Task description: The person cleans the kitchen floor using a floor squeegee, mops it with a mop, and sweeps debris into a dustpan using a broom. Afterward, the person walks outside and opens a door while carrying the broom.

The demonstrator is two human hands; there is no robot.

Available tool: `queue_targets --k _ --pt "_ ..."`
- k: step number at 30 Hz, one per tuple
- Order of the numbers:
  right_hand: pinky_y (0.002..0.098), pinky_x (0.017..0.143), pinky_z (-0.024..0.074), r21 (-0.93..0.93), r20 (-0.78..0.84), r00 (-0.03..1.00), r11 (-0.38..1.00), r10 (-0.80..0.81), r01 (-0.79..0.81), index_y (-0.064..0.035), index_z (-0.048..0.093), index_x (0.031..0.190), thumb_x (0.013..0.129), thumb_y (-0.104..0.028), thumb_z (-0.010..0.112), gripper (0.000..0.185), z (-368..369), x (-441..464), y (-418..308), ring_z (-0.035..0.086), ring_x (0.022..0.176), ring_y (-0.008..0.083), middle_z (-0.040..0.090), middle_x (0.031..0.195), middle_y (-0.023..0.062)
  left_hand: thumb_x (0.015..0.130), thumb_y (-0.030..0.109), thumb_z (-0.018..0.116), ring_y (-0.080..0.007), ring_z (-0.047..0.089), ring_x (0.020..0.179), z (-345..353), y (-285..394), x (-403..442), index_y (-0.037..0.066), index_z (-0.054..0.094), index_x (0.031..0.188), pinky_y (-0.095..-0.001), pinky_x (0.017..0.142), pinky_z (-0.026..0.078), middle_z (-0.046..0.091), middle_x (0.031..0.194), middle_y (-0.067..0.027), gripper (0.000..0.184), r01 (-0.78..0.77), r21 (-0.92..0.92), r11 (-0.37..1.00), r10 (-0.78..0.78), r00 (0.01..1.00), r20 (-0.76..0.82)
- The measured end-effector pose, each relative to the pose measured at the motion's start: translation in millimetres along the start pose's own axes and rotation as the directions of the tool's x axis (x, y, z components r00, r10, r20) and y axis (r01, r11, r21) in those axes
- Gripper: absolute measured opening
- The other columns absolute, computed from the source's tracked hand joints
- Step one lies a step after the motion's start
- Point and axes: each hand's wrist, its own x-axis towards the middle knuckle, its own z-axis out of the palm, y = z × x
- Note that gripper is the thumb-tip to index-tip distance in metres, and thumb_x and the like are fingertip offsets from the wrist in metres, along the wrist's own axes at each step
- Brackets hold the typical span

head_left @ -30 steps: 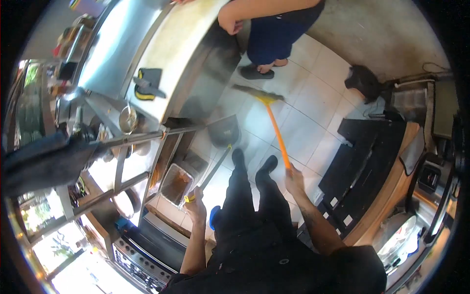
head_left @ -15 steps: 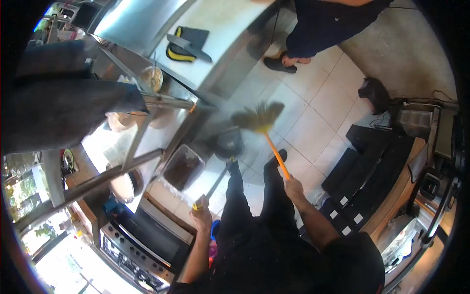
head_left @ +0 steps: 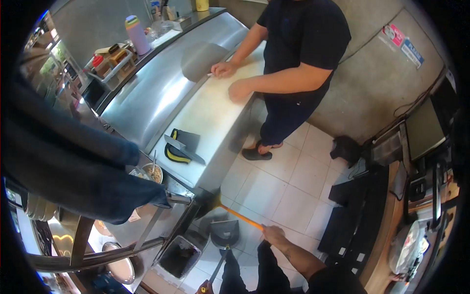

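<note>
A kitchen worker's right hand (head_left: 275, 235) is clamped around the orange handle of a broom (head_left: 240, 216), its bristles at the foot of a white-topped counter (head_left: 215, 115) by the near corner; the left hand (head_left: 204, 288), partly cropped, is closed on the handle of a gray dustpan (head_left: 224, 236) just off that corner. A co-worker (head_left: 303, 44) in a black shirt stands toward the counter's far end, while a knife (head_left: 175, 142) lies across a yellow-edged black pad (head_left: 190, 139) at its near end.
</note>
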Motion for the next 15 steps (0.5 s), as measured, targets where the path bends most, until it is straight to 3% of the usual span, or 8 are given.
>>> queue_targets --k 2,3,7,9,10,11,12,15 --pt "0.0514 0.073 0.0564 -0.410 0.169 0.946 0.893 0.276 -0.187 -0.0133 0.061 0.124 0.092 -0.026 0.064 0.035 -23 25 -31 0.070 0.089 0.0341 0.071 0.095 0.0125 0.101 0.019 0.060 -0.0327 0.069 0.106 -8 -12 -9 0.000 0.067 0.124 -0.0382 0.088 0.056 0.069 0.119 -0.0227 0.031 -0.085 0.185 0.979 0.085 0.996 0.012" --pt "0.0489 0.081 0.0570 -0.452 0.181 0.930 0.867 0.321 -0.211 -0.0133 0.060 0.126 0.093 -0.027 0.064 0.036 -25 18 -13 0.069 0.098 0.0329 0.070 0.105 0.0135 0.099 0.020 0.063 -0.0318 0.071 0.099 -16 33 -8 -0.001 0.069 0.119 -0.0388 0.087 0.057 0.072 0.111 -0.0215 0.030 0.026 -0.038 0.999 -0.030 0.994 -0.101" --pt "0.0549 0.086 0.0538 -0.446 0.118 0.839 0.783 0.531 -0.433 -0.0155 0.059 0.133 0.098 -0.027 0.054 0.037 -63 -63 57 0.068 0.106 0.0344 0.069 0.115 0.0118 0.095 0.016 0.068 -0.0282 0.071 0.091 9 5 9 -0.002 0.072 0.109 -0.0402 0.077 0.057 0.074 0.099 -0.0178 0.023 0.018 -0.116 0.993 -0.036 0.987 -0.157" --pt "0.0542 0.079 0.0551 -0.603 -0.151 0.946 0.731 0.288 -0.319 -0.0062 0.054 0.138 0.101 -0.033 0.048 0.046 48 -122 264 0.071 0.086 0.0338 0.071 0.106 0.0189 0.094 0.012 0.069 -0.0194 0.069 0.080 24 -35 18 -0.007 0.072 0.100 -0.0364 0.071 0.055 0.073 0.084 -0.0150 0.020 -0.075 -0.144 0.987 0.044 0.978 -0.205" --pt "0.0469 0.061 0.0526 -0.672 -0.118 0.989 0.740 -0.090 -0.013 -0.0029 0.065 0.117 0.091 -0.020 0.058 0.032 31 -181 299 0.066 0.063 0.0311 0.073 0.087 0.0126 0.095 0.013 0.069 -0.0167 0.067 0.079 9 3 18 -0.008 0.071 0.101 -0.0343 0.072 0.055 0.072 0.081 -0.0135 0.023 -0.063 -0.108 0.992 0.051 0.992 -0.114" --pt "0.0457 0.059 0.0520 -0.423 0.089 0.944 0.870 0.319 -0.254 -0.0053 0.067 0.110 0.094 -0.021 0.057 0.024 -30 -182 224 0.067 0.065 0.0347 0.071 0.083 0.0171 0.099 0.020 0.065 -0.0184 0.068 0.078 -3 69 23 -0.009 0.070 0.108 -0.0330 0.071 0.055 0.072 0.081 -0.0154 0.031 0.125 0.188 0.974 -0.131 0.991 0.021" --pt "0.0487 0.059 0.0524 -0.241 -0.345 0.908 0.913 0.238 -0.330 -0.0063 0.066 0.104 0.098 -0.024 0.055 0.022 -102 -189 120 0.067 0.067 0.0389 0.068 0.077 0.0213 0.101 0.026 0.061 -0.0206 0.070 0.076 5 67 27 -0.010 0.069 0.112 -0.0330 0.069 0.055 0.073 0.083 -0.0167 0.039 -0.012 0.039 0.999 0.014 0.998 -0.054" --pt "0.0508 0.060 0.0517 -0.091 -0.214 0.837 0.843 0.503 -0.530 -0.0078 0.065 0.110 0.101 -0.029 0.051 0.027 -182 -230 79 0.066 0.072 0.0429 0.066 0.079 0.0224 0.101 0.026 0.060 -0.0226 0.069 0.074 25 92 40 -0.008 0.070 0.112 -0.0352 0.065 0.054 0.072 0.082 -0.0167 0.037 -0.078 0.007 0.997 0.078 0.995 -0.059"
